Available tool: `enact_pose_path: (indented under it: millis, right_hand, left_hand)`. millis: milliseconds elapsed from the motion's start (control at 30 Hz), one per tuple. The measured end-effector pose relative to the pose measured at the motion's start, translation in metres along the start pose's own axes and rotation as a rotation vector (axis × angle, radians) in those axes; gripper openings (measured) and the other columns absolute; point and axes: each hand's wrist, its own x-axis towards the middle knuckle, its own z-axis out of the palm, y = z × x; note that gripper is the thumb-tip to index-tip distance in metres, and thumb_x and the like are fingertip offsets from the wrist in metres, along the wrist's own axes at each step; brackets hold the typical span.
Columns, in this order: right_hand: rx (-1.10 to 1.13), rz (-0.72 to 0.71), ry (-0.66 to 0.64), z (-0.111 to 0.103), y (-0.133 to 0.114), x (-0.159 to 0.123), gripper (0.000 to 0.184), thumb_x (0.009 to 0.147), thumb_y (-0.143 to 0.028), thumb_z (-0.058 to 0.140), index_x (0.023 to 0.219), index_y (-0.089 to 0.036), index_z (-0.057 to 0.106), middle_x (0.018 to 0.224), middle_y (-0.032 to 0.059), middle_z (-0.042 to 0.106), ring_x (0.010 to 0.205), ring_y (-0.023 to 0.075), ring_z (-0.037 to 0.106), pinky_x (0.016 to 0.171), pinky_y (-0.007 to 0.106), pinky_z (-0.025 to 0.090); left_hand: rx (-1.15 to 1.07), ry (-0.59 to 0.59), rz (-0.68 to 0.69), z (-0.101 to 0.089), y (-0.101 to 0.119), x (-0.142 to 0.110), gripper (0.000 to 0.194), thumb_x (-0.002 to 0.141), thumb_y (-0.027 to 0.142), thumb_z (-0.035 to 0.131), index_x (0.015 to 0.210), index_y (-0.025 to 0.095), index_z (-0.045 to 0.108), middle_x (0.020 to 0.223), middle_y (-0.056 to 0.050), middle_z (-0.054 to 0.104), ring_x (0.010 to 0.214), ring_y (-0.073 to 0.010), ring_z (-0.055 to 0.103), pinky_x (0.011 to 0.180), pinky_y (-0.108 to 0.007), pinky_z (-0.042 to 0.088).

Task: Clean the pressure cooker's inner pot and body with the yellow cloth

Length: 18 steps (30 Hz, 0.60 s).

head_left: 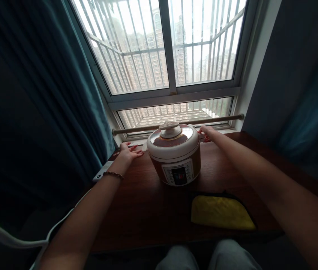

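Observation:
An electric pressure cooker [155, 153], white on top with a brown body, stands upright on the dark wooden table [136, 210]. Its lid carries a round knob [170, 130], and a control panel with a dark display [179, 175] faces me. My right hand [206, 133] has its fingers curled at the side handle on the right. On the other side, my left hand [129, 150] is open, fingers stretched toward the left handle [144, 146]; whether the fingertips touch it I cannot tell. A braided bracelet circles my left wrist.
A yellow cloth [222, 212] with a dark edge lies near the table's front. Beside my left forearm are a white power strip [102, 171] and a white cable [60, 225]. Behind the cooker runs a horizontal rail [215, 120] before the window; a blue curtain [71, 86] hangs left.

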Motion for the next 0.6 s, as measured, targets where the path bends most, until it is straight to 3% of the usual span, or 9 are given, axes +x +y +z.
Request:
enact_pose_path:
  millis: [133, 267, 433, 600]
  right_hand:
    - [-0.009, 0.019, 0.072, -0.038, 0.017, 0.014, 0.017, 0.068, -0.021, 0.06, 0.079, -0.01, 0.053, 0.056, 0.0036, 0.05, 0.051, 0.0146, 0.053, 0.047, 0.028, 0.048]
    - [-0.011, 0.023, 0.117, -0.063, 0.033, 0.025, 0.018, 0.068, -0.022, 0.059, 0.081, -0.011, 0.053, 0.055, 0.0033, 0.049, 0.051, 0.0153, 0.053, 0.044, 0.029, 0.048]
    - [-0.015, 0.016, 0.128, -0.075, 0.047, 0.034, 0.023, 0.068, -0.024, 0.059, 0.085, -0.009, 0.053, 0.056, 0.0046, 0.05, 0.05, 0.0168, 0.054, 0.041, 0.029, 0.046]
    - [-0.058, -0.052, 0.109, -0.074, 0.054, 0.044, 0.03, 0.07, -0.034, 0.061, 0.087, -0.009, 0.055, 0.059, 0.0051, 0.052, 0.051, 0.0159, 0.054, 0.043, 0.028, 0.048]
  left_hand:
    - [0.054, -0.066, -0.089, 0.034, -0.023, -0.007, 0.024, 0.077, 0.035, 0.043, 0.086, 0.014, 0.051, 0.104, -0.02, 0.054, 0.11, -0.0395, 0.05, 0.076, -0.056, 0.046]
    - [0.09, -0.115, -0.122, 0.056, -0.039, -0.01, 0.03, 0.078, 0.04, 0.042, 0.088, 0.013, 0.052, 0.103, -0.023, 0.054, 0.106, -0.0387, 0.052, 0.072, -0.051, 0.049]
    - [0.2, -0.14, -0.091, 0.066, -0.048, -0.01, 0.033, 0.084, 0.04, 0.036, 0.093, 0.013, 0.052, 0.099, -0.021, 0.057, 0.098, -0.0336, 0.058, 0.066, -0.044, 0.051]
    - [0.415, -0.153, 0.036, 0.069, -0.059, -0.007, 0.032, 0.088, 0.036, 0.037, 0.103, 0.011, 0.052, 0.096, -0.014, 0.059, 0.084, -0.0209, 0.061, 0.064, -0.033, 0.052]
